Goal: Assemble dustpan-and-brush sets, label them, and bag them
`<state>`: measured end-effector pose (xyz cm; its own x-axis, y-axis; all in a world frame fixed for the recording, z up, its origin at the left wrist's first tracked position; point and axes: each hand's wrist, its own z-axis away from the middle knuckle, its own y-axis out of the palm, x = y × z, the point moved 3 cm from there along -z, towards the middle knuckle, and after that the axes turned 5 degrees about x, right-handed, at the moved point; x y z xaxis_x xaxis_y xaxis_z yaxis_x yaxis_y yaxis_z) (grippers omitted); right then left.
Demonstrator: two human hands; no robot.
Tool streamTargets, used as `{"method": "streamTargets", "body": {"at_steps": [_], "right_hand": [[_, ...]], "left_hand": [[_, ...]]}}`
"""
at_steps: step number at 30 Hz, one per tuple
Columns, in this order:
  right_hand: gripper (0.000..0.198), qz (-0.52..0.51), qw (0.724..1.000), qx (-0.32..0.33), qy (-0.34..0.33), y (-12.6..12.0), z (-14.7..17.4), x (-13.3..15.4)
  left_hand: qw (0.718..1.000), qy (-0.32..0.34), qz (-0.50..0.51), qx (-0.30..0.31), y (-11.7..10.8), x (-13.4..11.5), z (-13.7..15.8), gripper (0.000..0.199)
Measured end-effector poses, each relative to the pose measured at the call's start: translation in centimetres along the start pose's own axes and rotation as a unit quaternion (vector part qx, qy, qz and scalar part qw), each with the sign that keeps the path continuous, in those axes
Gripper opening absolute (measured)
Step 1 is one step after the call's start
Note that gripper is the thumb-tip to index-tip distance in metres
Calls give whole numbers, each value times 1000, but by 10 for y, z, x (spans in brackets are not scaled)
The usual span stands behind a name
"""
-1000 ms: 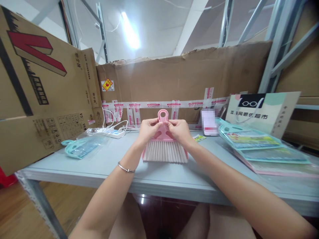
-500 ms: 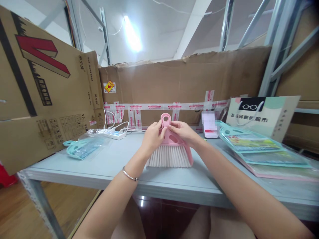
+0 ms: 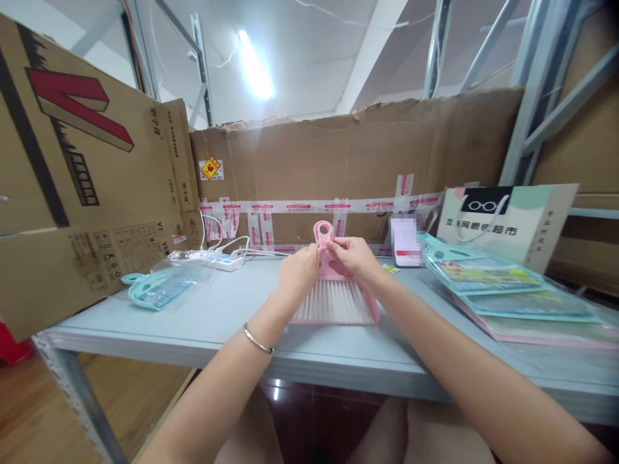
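A pink hand brush (image 3: 334, 301) with white bristles lies nested in a pink dustpan (image 3: 374, 312) on the table in front of me. The dustpan's front lip shows below the bristle tips. My left hand (image 3: 300, 265) is closed at the left side of the handles, its fingertips curled out of sight. From the right, my right hand (image 3: 356, 256) pinches the base of the handles with thumb and fingers. The looped handle end sticks up above both hands. Which handle each hand grips is partly hidden.
Bagged mint-green dustpan sets (image 3: 503, 283) are stacked at the right, before a paper bag (image 3: 541, 225). Another bagged set (image 3: 162, 288) lies left. A phone (image 3: 406, 241) leans at the back near a power strip (image 3: 227, 261). Cardboard (image 3: 309, 161) walls the table (image 3: 232, 322).
The bristles have drawn back from the front, so the dustpan's pink lip now shows below them. My left hand has turned, its fingers curling tighter, and shifted slightly right.
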<state>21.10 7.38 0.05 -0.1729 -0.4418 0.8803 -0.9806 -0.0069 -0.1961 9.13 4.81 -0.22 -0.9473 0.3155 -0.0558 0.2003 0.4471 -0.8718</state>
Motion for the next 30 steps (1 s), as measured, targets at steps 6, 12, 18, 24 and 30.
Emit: {"method": "streamTargets", "body": {"at_steps": [6,12,18,24,30], "right_hand": [[41,43,999,-23,-16,0,-6,-9],[37,100,993,-41,-44,-2,-5,-4],[32,121,990,-40,-67,-3,-5,-1],[28,159,983,-50,-73,1,-6,-6],[28,180,979,-54,-79,3,-3,-3]], "left_hand": [[1000,6,-21,5,4,-2,-2,41],[999,-2,42,-6,6,2,-5,39],[895,-10,445,10,9,12,-16,31],[823,-16,568,11,4,19,-20,42],[830,-17,557,-16,0,23,-21,35]]}}
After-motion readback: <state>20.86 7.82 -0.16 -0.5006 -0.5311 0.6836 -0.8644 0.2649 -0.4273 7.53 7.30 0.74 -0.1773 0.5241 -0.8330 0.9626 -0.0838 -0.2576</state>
